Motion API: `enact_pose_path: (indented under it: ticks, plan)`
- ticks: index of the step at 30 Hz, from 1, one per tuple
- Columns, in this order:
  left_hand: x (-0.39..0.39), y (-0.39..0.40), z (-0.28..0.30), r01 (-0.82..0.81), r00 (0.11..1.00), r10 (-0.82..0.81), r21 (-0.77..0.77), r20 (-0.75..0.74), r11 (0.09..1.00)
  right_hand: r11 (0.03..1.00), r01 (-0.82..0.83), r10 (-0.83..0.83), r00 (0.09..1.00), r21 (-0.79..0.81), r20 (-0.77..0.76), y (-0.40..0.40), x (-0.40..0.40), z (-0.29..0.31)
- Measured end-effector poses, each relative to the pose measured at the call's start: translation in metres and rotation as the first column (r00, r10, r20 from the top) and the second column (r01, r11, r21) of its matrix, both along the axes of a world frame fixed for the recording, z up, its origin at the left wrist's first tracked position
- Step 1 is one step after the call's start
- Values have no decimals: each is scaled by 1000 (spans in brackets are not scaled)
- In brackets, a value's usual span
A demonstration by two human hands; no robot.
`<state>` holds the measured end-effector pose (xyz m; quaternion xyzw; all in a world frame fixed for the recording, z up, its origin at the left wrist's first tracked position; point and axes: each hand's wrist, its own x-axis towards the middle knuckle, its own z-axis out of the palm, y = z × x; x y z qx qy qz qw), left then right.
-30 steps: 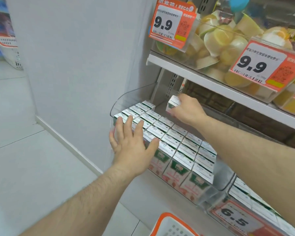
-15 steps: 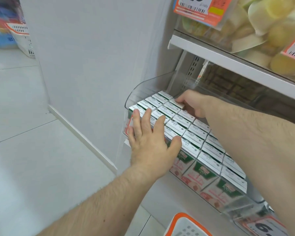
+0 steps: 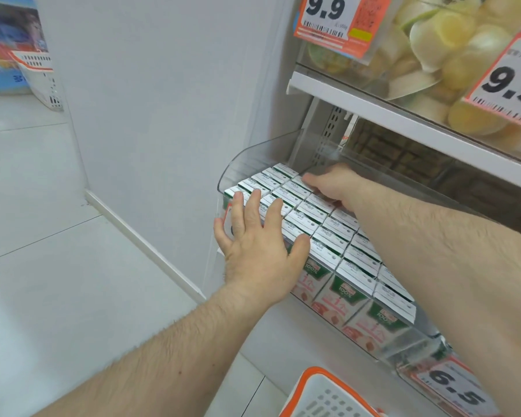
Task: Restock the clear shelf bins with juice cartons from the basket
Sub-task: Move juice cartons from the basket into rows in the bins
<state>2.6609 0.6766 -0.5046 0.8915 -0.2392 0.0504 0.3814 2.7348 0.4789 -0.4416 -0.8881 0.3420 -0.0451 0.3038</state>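
A: We see our left hand point(image 3: 257, 251) at centre frame, fingers straight and spread, pressing flat on the front corner of a clear plastic shelf bin point(image 3: 254, 159) and on the nearest tops of the green-and-white juice cartons point(image 3: 328, 236) inside it.

B: The cartons stand upright in tight rows, filling the bin from centre frame down toward the lower right. Their fronts show green and pink print through the clear front wall.

A: Our right hand point(image 3: 333, 183) reaches in from the right, resting on the carton tops at the back of the bin. Its fingers point toward the rear rows; we cannot tell whether they grip a carton.

B: At the bottom edge, right of centre, we see the rim of a white basket with an orange edge point(image 3: 322, 392). Orange price tags point(image 3: 333, 22) hang at upper right, above the white shelf point(image 3: 373, 111).
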Motion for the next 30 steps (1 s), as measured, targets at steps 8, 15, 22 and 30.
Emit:
enact_pose_path:
  ticks: [8, 15, 22, 30]
  plan:
    - [-27, 18, 18, 88, 978, -59, -137, 199, 987, 959, -20, 65, 987, -282, 150, 20, -78, 30]
    - [-76, 17, 14, 437, 899, -434, 81, -55, 896, 833, -19, 279, 878, -553, 389, 68, -176, 15]
    - [-109, 7, -35, 773, 629, -634, 453, -450, 445, 833, -43, 430, 677, -551, 597, 100, -289, -87]
    - [-123, -3, -72, 772, 570, -629, 607, -529, 189, 999, -35, 35, 999, -6, 9, 118, -342, -266]
